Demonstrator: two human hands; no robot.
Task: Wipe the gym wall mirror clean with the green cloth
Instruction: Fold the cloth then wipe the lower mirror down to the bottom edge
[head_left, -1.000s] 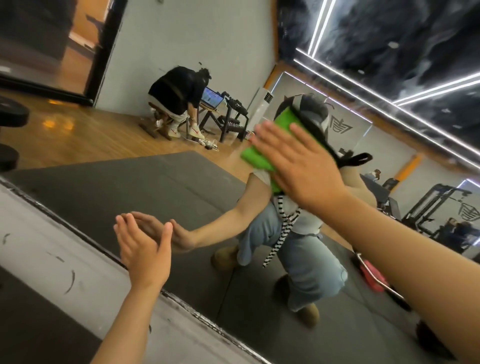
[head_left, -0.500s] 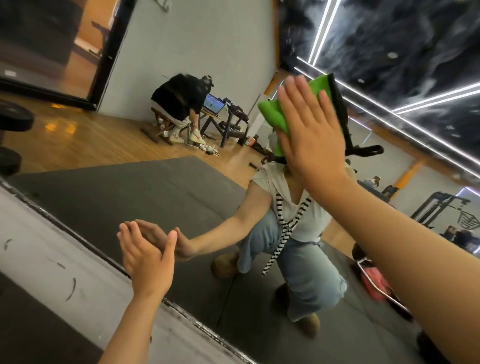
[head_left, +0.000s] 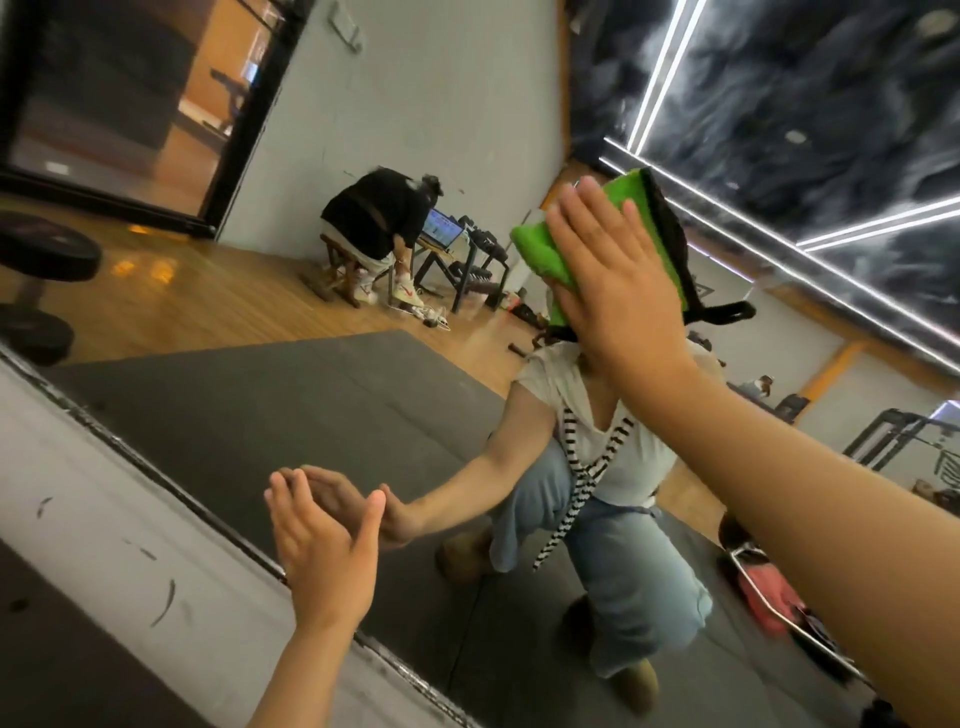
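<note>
Left: my left hand (head_left: 322, 551) is released, its straight fingers and thumb resting against the large glass wall mirror (head_left: 291, 395) near its lower edge, holding nothing. Higher and to the right, my right hand (head_left: 618, 291) presses the soft green microfibre cloth (head_left: 540, 249) flat to the glass with straight fingers, not clenched round it. Assessment: the cloth is light and limp and likely to bunch or slip, so it is best held under the whole palm at its middle, with moderate pressure on rigid, breakable glass.
</note>
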